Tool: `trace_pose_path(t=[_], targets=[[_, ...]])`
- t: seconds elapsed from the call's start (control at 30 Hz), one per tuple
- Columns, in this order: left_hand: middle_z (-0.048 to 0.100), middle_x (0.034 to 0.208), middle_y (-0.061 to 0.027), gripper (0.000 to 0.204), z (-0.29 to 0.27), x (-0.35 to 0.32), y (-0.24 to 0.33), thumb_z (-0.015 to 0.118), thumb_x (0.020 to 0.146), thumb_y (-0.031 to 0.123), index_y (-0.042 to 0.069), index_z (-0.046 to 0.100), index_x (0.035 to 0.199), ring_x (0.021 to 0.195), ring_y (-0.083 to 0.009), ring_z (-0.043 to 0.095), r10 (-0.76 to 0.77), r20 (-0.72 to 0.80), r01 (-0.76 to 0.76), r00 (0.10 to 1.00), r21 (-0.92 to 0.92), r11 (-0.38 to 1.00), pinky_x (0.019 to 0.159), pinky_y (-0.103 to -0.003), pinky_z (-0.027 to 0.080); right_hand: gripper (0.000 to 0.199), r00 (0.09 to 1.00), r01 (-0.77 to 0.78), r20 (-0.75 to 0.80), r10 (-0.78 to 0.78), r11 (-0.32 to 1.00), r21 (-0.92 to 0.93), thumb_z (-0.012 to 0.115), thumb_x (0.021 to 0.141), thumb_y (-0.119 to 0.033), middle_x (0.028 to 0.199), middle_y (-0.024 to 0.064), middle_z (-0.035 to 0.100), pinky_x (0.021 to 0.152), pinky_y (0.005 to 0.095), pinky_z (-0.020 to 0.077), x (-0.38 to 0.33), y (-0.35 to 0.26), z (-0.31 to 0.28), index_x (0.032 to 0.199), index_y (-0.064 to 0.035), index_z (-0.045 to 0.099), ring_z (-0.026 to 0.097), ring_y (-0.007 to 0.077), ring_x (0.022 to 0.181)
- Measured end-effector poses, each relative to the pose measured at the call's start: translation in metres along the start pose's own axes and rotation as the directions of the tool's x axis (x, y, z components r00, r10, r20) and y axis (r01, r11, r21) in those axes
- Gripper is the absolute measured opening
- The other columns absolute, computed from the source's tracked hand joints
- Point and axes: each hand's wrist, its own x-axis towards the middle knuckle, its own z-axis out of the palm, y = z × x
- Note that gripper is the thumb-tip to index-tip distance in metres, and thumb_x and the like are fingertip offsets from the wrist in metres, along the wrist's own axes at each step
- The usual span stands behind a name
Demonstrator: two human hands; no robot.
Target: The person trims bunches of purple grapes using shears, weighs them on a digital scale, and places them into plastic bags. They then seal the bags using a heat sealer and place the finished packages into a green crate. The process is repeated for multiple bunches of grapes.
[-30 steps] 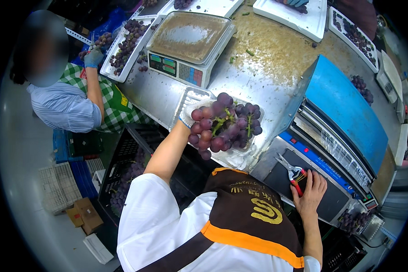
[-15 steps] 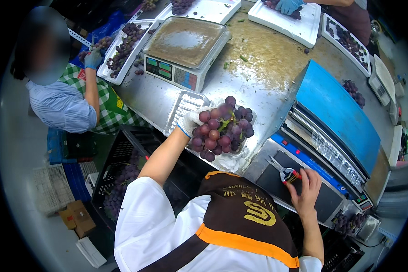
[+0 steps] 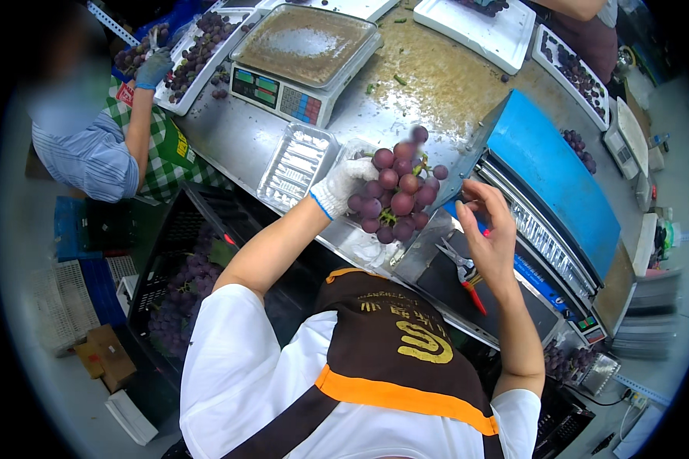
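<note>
In front of me a bunch of purple-red grapes (image 3: 403,190) is held up by my left hand (image 3: 344,185), which wears a white knitted glove and is closed around the bunch's left side. Part of a clear plastic tray shows behind the bunch. My bare right hand (image 3: 488,237) is raised just right of the grapes, fingers bent and apart, with nothing in it. Below that hand, red-handled snips (image 3: 467,277) lie on a dark flat plate (image 3: 436,277). Another clear plastic tray (image 3: 297,164) stands on the metal table, left of my gloved hand.
A weighing scale (image 3: 305,46) stands beyond the trays. To the right is a machine with a blue cover (image 3: 559,180). A black crate (image 3: 157,287) of grapes sits low left. White trays (image 3: 505,38) hold grapes farther off; a co-worker's gloved hand (image 3: 155,69) works at far left.
My right hand has let go of the snips and risen toward the grapes; the snips now lie on the plate. My left hand has turned the bunch. The whole view has shifted slightly.
</note>
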Motion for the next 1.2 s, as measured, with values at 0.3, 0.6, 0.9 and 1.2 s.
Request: trace_pose_path(t=[0.3,0.6,0.9,1.2], targets=[[0.056,0.124,-0.0123,0.051,0.004,-0.010,0.002,0.060,0.080,0.017,0.001,0.050,0.128,0.114,-0.0219,0.054,0.075,0.138,-0.072,0.988,-0.026,0.997,0.099,-0.036,0.043,0.027,0.991,-0.132,0.005,0.133,0.980,0.148,0.064,0.086,-0.003,0.105,0.0083,0.058,0.075,0.0233,0.0479,-0.007,0.020,0.001,0.112,0.0007,0.061,0.059,0.0109,0.084],[0.050,0.131,-0.0168,0.058,-0.021,-0.016,-0.016,0.060,0.082,0.015,0.001,0.041,0.135,0.115,-0.0249,0.054,-0.050,0.163,0.068,0.985,-0.105,0.992,0.096,-0.034,0.048,0.020,0.840,0.511,0.310,-0.444,0.841,-0.178,0.077,0.066,-0.006,0.078,0.0063,0.057,0.063,0.0330,0.0454,0.028,-0.031,-0.007,0.086,-0.0057,0.071,0.054,0.0236,0.073],[0.052,0.129,-0.0161,0.049,-0.001,-0.019,-0.017,0.055,0.085,0.009,0.001,0.044,0.133,0.117,-0.0248,0.054,-0.001,0.231,0.047,0.973,-0.195,0.980,0.096,-0.034,0.049,0.013,0.733,0.607,0.548,-0.402,0.750,-0.263,0.072,0.064,-0.008,0.077,0.0068,0.053,0.070,0.0340,0.0425,0.035,-0.044,0.001,0.075,-0.0048,0.064,0.053,0.0236,0.078],[0.057,0.122,-0.0108,0.033,-0.024,0.000,-0.040,0.044,0.095,0.011,0.002,0.049,0.126,0.110,-0.0182,0.057,-0.069,0.152,0.059,0.986,0.067,0.996,0.093,-0.030,0.049,0.006,0.531,0.821,0.765,-0.364,0.443,-0.359,0.064,0.061,-0.006,0.075,0.0076,0.056,0.068,0.0323,0.0415,0.049,-0.066,0.004,0.067,-0.0056,0.063,0.054,0.0222,0.079]])
